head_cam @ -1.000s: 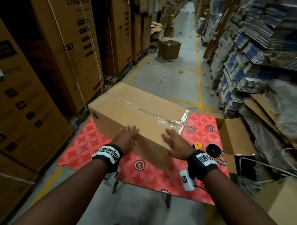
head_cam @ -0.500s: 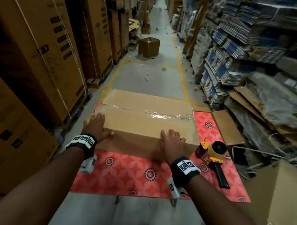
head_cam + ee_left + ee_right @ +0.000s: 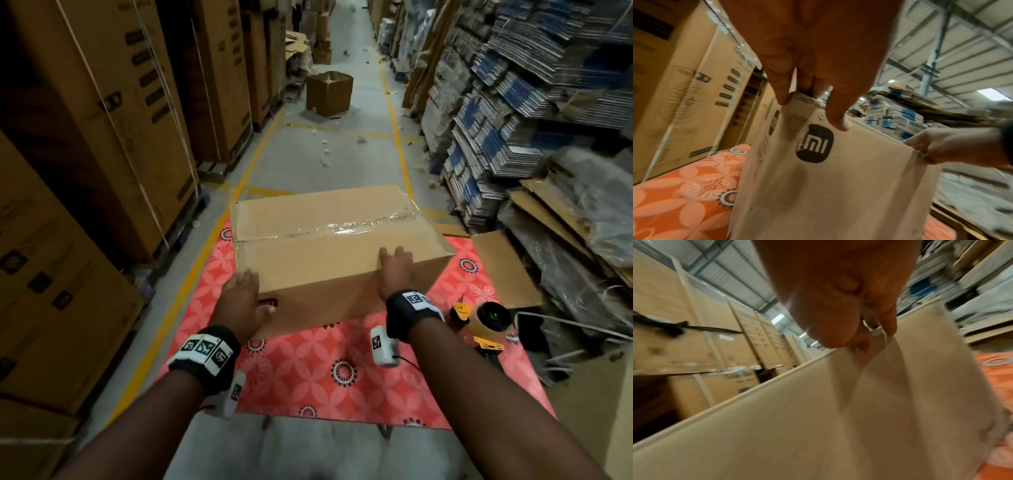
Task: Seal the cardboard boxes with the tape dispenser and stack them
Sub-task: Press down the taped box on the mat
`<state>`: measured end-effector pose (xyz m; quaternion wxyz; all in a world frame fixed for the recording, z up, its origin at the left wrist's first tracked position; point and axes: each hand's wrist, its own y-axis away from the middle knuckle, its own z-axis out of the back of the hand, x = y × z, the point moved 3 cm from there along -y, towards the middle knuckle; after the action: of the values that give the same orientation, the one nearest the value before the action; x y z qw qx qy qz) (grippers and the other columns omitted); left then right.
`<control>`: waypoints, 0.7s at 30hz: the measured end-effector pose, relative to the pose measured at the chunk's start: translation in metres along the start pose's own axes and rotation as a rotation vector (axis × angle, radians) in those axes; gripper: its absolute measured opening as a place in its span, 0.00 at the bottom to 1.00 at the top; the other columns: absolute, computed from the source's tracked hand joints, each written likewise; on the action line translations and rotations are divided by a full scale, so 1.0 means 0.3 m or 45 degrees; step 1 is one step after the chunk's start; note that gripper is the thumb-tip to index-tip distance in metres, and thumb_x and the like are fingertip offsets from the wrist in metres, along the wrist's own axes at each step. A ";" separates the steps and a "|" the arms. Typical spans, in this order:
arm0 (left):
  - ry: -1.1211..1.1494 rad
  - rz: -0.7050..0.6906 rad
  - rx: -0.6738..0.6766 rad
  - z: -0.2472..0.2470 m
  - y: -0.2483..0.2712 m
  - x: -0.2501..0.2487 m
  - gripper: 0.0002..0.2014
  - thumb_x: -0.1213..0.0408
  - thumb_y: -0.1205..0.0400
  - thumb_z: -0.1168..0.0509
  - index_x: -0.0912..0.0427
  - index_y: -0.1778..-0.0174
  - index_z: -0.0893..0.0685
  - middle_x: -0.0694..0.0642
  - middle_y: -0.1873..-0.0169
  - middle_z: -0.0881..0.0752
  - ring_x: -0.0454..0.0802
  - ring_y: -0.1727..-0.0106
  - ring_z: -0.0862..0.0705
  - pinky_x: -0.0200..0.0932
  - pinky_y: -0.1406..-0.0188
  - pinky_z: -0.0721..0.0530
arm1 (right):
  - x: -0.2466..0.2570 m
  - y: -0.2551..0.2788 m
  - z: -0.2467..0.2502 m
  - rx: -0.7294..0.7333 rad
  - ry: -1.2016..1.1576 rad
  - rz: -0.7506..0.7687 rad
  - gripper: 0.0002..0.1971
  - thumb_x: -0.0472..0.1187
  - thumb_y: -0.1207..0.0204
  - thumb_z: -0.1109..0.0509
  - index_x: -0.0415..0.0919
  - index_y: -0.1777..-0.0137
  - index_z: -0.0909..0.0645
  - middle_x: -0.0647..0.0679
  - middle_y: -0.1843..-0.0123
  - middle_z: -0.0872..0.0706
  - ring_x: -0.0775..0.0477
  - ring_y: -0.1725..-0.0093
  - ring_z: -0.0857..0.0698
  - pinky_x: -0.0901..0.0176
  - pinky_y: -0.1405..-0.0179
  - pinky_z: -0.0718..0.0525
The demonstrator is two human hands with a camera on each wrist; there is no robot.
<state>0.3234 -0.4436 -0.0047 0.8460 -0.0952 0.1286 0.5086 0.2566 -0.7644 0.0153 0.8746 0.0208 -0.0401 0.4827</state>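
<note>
A long cardboard box [image 3: 329, 246] lies on the red floral table [image 3: 308, 377], with clear tape along its top seam. My left hand [image 3: 241, 298] grips its near left corner, thumb on the front face beside a dark logo [image 3: 815, 144], fingers round the side. The right hand [image 3: 394, 270] holds the near top edge close to the right end, fingers hooked over onto the top. In the left wrist view both hands [image 3: 813, 104] [image 3: 941, 146] clamp that edge. The yellow tape dispenser [image 3: 486, 325] rests on the table by my right wrist.
A flattened carton [image 3: 503, 270] lies at the table's right edge. Tall strapped cartons [image 3: 85, 137] line the left of the aisle, and stacks of flat packs [image 3: 513, 120] line the right. An open box [image 3: 329, 92] stands on the floor ahead.
The box has turned on the table, its left end swinging toward me. My left hand slid from the front face to the left corner, and the right hand moved up to the top edge.
</note>
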 end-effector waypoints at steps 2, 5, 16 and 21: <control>0.031 -0.030 -0.067 0.016 0.007 0.011 0.33 0.60 0.22 0.29 0.64 0.21 0.29 0.63 0.22 0.30 0.62 0.21 0.33 0.48 0.20 0.38 | 0.091 0.041 -0.029 0.039 -0.070 0.075 0.34 0.35 0.22 0.33 0.46 0.16 0.37 0.29 0.18 0.39 0.22 0.19 0.41 0.37 0.23 0.30; 0.162 0.003 -0.183 0.060 0.013 0.012 0.27 0.70 0.26 0.25 0.65 0.30 0.19 0.63 0.29 0.21 0.60 0.27 0.23 0.45 0.24 0.33 | 0.222 0.150 -0.075 0.067 -0.310 0.283 0.35 0.53 0.21 0.30 0.48 0.16 0.37 0.25 0.15 0.48 0.21 0.16 0.53 0.32 0.18 0.41; 0.456 -0.217 -0.111 -0.095 0.243 -0.382 0.32 0.79 0.33 0.26 0.63 0.30 0.18 0.60 0.28 0.22 0.54 0.29 0.22 0.20 0.29 0.47 | -0.038 0.001 0.033 0.105 -0.790 0.273 0.25 0.52 0.22 0.25 0.38 0.30 0.18 0.28 0.23 0.31 0.32 0.18 0.36 0.55 0.20 0.40; 0.406 -0.443 -0.081 -0.147 0.260 -0.425 0.42 0.80 0.40 0.23 0.63 0.27 0.23 0.55 0.29 0.21 0.57 0.34 0.23 0.25 0.26 0.42 | -0.010 0.075 0.031 0.134 -0.441 0.472 0.29 0.53 0.19 0.34 0.33 0.25 0.28 0.26 0.22 0.33 0.28 0.19 0.38 0.40 0.18 0.40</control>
<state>0.1917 -0.5269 -0.0089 0.8864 -0.2216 0.2263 0.3376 0.2356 -0.7556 0.0243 0.7491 0.1408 -0.1673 0.6253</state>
